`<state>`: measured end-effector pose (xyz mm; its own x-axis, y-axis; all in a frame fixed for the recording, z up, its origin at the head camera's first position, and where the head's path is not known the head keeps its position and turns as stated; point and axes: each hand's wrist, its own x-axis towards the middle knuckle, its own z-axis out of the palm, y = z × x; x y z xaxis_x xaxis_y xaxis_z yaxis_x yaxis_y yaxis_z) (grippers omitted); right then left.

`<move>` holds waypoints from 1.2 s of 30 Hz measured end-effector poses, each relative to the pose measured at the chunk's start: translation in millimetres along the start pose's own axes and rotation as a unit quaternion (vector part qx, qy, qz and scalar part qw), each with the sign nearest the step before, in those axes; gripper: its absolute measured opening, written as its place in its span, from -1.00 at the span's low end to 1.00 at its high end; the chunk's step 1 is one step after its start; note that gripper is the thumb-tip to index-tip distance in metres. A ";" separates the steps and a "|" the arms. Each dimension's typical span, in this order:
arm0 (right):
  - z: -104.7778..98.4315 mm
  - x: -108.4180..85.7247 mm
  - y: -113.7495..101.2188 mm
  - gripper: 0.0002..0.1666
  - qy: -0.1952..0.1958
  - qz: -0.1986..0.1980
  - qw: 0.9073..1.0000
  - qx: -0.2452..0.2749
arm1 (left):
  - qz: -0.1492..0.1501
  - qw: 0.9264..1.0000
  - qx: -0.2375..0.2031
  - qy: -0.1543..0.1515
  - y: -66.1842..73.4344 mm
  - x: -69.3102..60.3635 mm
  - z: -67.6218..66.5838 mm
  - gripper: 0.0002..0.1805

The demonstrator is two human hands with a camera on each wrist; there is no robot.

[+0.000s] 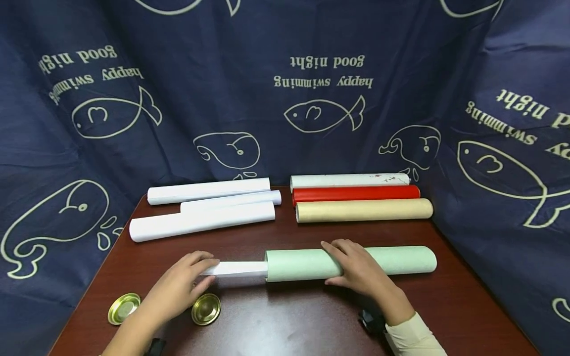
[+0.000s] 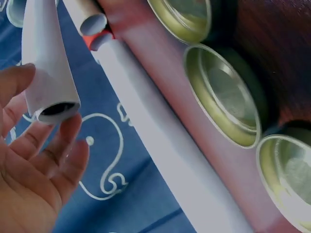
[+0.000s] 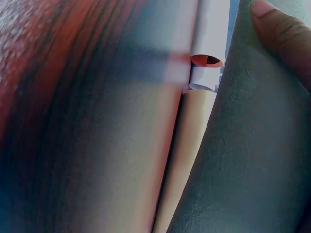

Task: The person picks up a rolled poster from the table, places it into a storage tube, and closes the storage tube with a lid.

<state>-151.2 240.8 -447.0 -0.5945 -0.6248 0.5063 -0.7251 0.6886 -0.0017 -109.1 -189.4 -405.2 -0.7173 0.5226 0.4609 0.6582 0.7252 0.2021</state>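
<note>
A light green tube (image 1: pixel 298 264) lies across the table, and a white paper roll (image 1: pixel 242 269) reaches into its left end. The left hand (image 1: pixel 182 282) pinches the roll's outer end between thumb and fingers. In the left wrist view the roll (image 2: pixel 48 58) shows a hollow end beside the fingers of the left hand (image 2: pixel 39 160). The right hand (image 1: pixel 358 267) grips the green tube around its middle; in the right wrist view a finger of the right hand (image 3: pixel 282 36) lies on the tube (image 3: pixel 243 145).
Behind, at left, lie several white paper rolls (image 1: pixel 205 221). At back right are a beige tube (image 1: pixel 365 210), a red tube (image 1: pixel 356 193) and a white tube (image 1: pixel 338 181). Gold metal lids (image 1: pixel 123 309) lie near the left forearm. A dark blue curtain (image 1: pixel 249 59) surrounds the table (image 1: pixel 285 316).
</note>
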 end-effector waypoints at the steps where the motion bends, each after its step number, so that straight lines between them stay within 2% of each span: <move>1: -0.1 0.1 0.5 0.07 -0.002 -0.004 1.000 0.000 | -0.012 1.000 -0.010 -0.004 -1.4 -0.7 0.3 -0.60; 5: 0.7 1.9 1.1 -0.01 -0.012 -0.009 1.000 0.015 | -0.048 0.996 -0.076 -0.008 -3.0 0.8 5.4 -0.67; 10: 2.4 3.1 -0.9 -0.04 -0.023 0.000 0.999 0.035 | -0.091 0.982 -0.165 0.001 4.6 7.1 17.3 -0.72; 14: 4.5 3.4 -1.2 -0.04 -0.019 0.001 0.999 0.030 | -0.117 0.967 -0.225 0.028 17.3 15.0 33.5 -0.74; 18: 6.5 4.5 -1.2 -0.05 -0.010 0.000 1.000 0.014 | -0.150 0.944 -0.287 0.058 33.1 24.6 53.0 -0.76; 20: 7.4 5.0 -1.7 -0.07 -0.007 -0.002 1.000 0.009 | -0.158 0.937 -0.304 0.063 40.2 29.0 61.6 -0.76; 26: 8.3 6.9 -4.3 -0.08 0.002 -0.009 1.000 0.007 | -0.149 0.931 -0.331 0.044 51.0 37.5 73.5 -0.82; 28: 7.4 7.8 -4.9 -0.07 0.004 -0.007 1.000 0.007 | -0.158 0.926 -0.340 0.039 51.3 38.0 72.3 -0.80; 31: 5.5 8.6 -5.3 -0.07 0.004 -0.003 1.000 0.007 | -0.187 0.921 -0.340 0.031 48.3 34.8 66.0 -0.76; 33: 4.2 8.5 -5.3 -0.07 0.003 -0.001 1.000 0.007 | -0.192 0.925 -0.327 0.028 43.1 29.8 60.9 -0.74; 36: 1.9 6.7 -3.7 -0.06 0.006 -0.003 1.000 0.005 | -0.178 0.936 -0.303 0.004 32.9 20.1 53.5 -0.75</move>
<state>-153.2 233.4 -445.2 -0.5865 -0.6238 0.5167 -0.7314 0.6819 -0.0070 -114.1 -131.1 -435.5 -0.9159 0.2911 0.2763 0.3878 0.4649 0.7959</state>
